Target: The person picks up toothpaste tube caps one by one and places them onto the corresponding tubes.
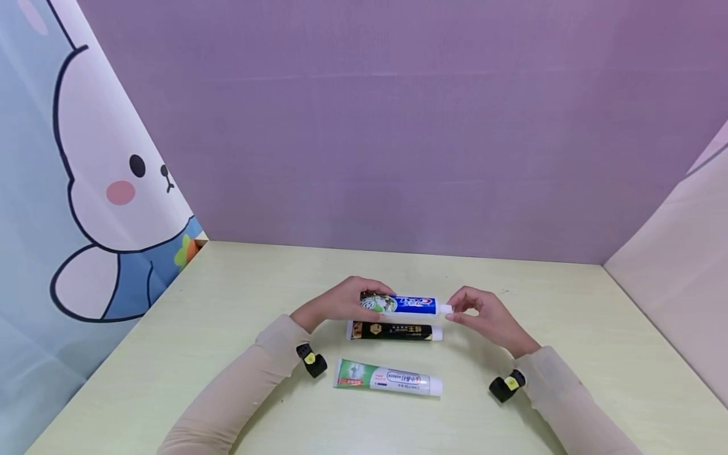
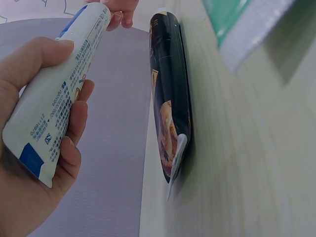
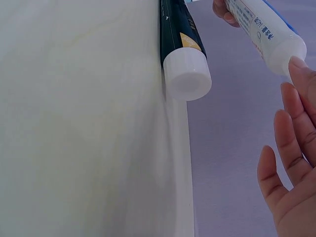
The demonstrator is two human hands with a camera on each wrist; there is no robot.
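Note:
My left hand (image 1: pixel 354 298) grips a blue-and-white toothpaste tube (image 1: pixel 415 306) by its flat end, thumb on one side and fingers curled on the other in the left wrist view. The tube is held above the table, its narrow white end pointing right. At that end, my right hand (image 1: pixel 483 316) pinches the small white tip between thumb and index finger. Its other fingers are spread loosely in the right wrist view. Just in front of the held tube lies a black toothpaste tube (image 1: pixel 395 331) with a white cap. Neither hand touches it.
A green-and-white toothpaste tube (image 1: pixel 388 378) lies nearer on the pale table (image 1: pixel 273 404), its white cap to the right. A purple backdrop (image 1: pixel 398 145) stands behind the table. Cartoon-printed cloth (image 1: pixel 34 189) hangs on the left side.

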